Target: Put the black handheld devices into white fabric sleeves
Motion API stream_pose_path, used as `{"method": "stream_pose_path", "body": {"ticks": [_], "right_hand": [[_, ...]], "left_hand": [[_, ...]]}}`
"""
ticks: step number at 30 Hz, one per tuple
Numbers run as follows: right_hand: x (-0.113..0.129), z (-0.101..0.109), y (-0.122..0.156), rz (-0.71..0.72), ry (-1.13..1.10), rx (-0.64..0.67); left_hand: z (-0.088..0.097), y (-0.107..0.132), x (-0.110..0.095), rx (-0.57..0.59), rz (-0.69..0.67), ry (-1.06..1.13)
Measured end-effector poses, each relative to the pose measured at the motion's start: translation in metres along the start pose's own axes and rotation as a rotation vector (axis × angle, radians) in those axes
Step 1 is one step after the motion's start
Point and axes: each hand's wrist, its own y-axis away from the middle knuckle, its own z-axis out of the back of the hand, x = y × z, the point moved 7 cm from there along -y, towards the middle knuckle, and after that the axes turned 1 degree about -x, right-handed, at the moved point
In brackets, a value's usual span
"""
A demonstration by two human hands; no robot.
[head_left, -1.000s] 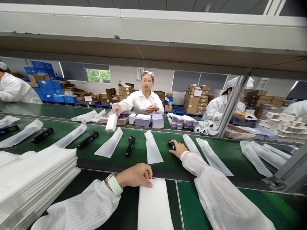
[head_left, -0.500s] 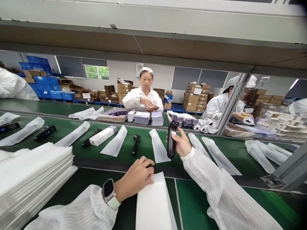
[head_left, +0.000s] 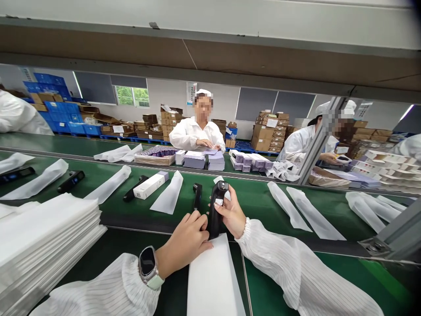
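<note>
My right hand (head_left: 233,213) grips a black handheld device (head_left: 215,215) with a small white label on its side. The device stands upright, its lower end at the top edge of a white foam sleeve (head_left: 213,276). With curled fingers, my left hand (head_left: 186,239) holds that top edge, its thumb on the sleeve and its fingertips beside the device. Part of the device's lower end is hidden by these fingers. Just behind, another black device (head_left: 197,196) lies on the green conveyor belt (head_left: 250,198).
A tall stack of white sleeves (head_left: 49,237) is at my left. On the belt lie loose sleeves (head_left: 167,193), black devices (head_left: 71,181) and a white box (head_left: 151,185). A metal post (head_left: 388,235) rises at right. Opposite, a co-worker (head_left: 199,131) handles purple-white cartons (head_left: 194,160).
My right hand has brought the black device left and down to the sleeve's top edge. My left hand has stayed nearly in place. Things on the belt have shifted slightly right.
</note>
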Motion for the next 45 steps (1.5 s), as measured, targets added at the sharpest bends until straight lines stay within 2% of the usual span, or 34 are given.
{"method": "stream_pose_path", "body": {"ticks": [3, 6, 7, 10, 11, 12, 13, 14, 16, 19, 21, 22, 24, 26, 27, 29, 32, 34, 35, 37, 39, 42, 45], "right_hand": [[-0.006, -0.001, -0.001, -0.110, 0.060, 0.023], [-0.013, -0.002, 0.000, -0.236, 0.253, 0.145], [-0.014, -0.006, 0.001, -0.246, 0.319, 0.238], [-0.017, -0.025, 0.016, -0.287, 0.403, 0.647], [-0.017, -0.028, 0.021, -0.318, 0.407, 0.753], [-0.015, -0.029, 0.022, -0.342, 0.403, 0.798], [-0.011, -0.024, 0.017, -0.340, 0.398, 0.770], [-0.003, -0.015, 0.008, -0.312, 0.400, 0.687], [0.025, 0.018, -0.020, -0.168, 0.450, 0.402], [0.087, 0.095, -0.051, 0.124, 0.658, -0.123], [0.121, 0.144, -0.057, 0.232, 0.811, -0.338], [0.134, 0.165, -0.057, 0.269, 1.037, -0.451], [0.141, 0.198, -0.055, 0.229, 1.415, -0.587], [0.130, 0.213, -0.052, 0.158, 1.603, -0.644], [0.120, 0.212, -0.051, 0.142, 1.630, -0.643], [0.095, 0.192, -0.052, 0.146, 1.690, -0.580], [0.044, 0.134, -0.061, 0.129, 1.706, -0.332], [0.010, 0.099, -0.067, 0.059, 1.550, -0.186], [-0.004, 0.089, -0.069, 0.001, 1.452, -0.167], [-0.025, 0.082, -0.073, -0.115, 1.242, -0.205], [-0.034, 0.087, -0.075, -0.180, 1.072, -0.273], [-0.026, 0.093, -0.074, -0.174, 0.925, -0.291], [-0.010, 0.079, -0.062, -0.116, 0.498, -0.214]], "left_hand": [[0.003, -0.002, 0.006, -0.025, 0.081, 0.162], [0.015, -0.006, 0.021, -0.109, 0.251, 0.357], [0.020, -0.007, 0.026, -0.144, 0.307, 0.405], [0.035, -0.011, 0.037, -0.209, 0.406, 0.520], [0.038, -0.012, 0.038, -0.215, 0.409, 0.556], [0.040, -0.012, 0.037, -0.215, 0.406, 0.591], [0.039, -0.012, 0.036, -0.201, 0.399, 0.626], [0.036, -0.011, 0.035, -0.171, 0.391, 0.658], [0.024, -0.008, 0.033, -0.067, 0.399, 0.708], [-0.009, 0.002, 0.037, 0.236, 0.451, 0.722], [-0.028, 0.009, 0.040, 0.430, 0.441, 0.697], [-0.035, 0.011, 0.041, 0.501, 0.418, 0.686], [-0.043, 0.012, 0.044, 0.555, 0.380, 0.671], [-0.045, 0.011, 0.046, 0.535, 0.378, 0.667], [-0.045, 0.009, 0.047, 0.509, 0.385, 0.674], [-0.041, 0.006, 0.047, 0.434, 0.400, 0.691], [-0.034, 0.004, 0.046, 0.341, 0.424, 0.671], [-0.030, 0.003, 0.042, 0.306, 0.418, 0.630], [-0.028, 0.004, 0.039, 0.292, 0.402, 0.611], [-0.024, 0.005, 0.033, 0.257, 0.368, 0.563], [-0.019, 0.006, 0.027, 0.207, 0.326, 0.470], [-0.012, 0.006, 0.014, 0.119, 0.150, 0.227], [-0.010, 0.006, 0.002, 0.071, -0.003, 0.032]]}}
